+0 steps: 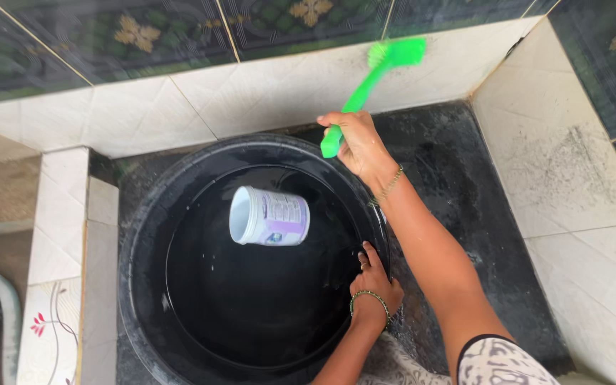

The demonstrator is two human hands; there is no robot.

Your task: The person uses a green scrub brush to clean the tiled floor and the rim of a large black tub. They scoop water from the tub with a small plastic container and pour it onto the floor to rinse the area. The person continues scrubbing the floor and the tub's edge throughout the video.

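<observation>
My right hand (356, 146) grips green brush (372, 78) | left hand (373, 281) clutches black tub (144, 235) rim | white jar (269, 217) floats | risk: wet handle slipping, tub tipping.

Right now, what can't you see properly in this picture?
Head view only:
- Left hand: its fingertips curl over the black tub's rim, out of sight.
- Green brush: the bristles are blurred.
- White jar: it lies on its side, so its inside is hidden.
- Right hand: its palm is wrapped round the brush handle, hidden.
</observation>
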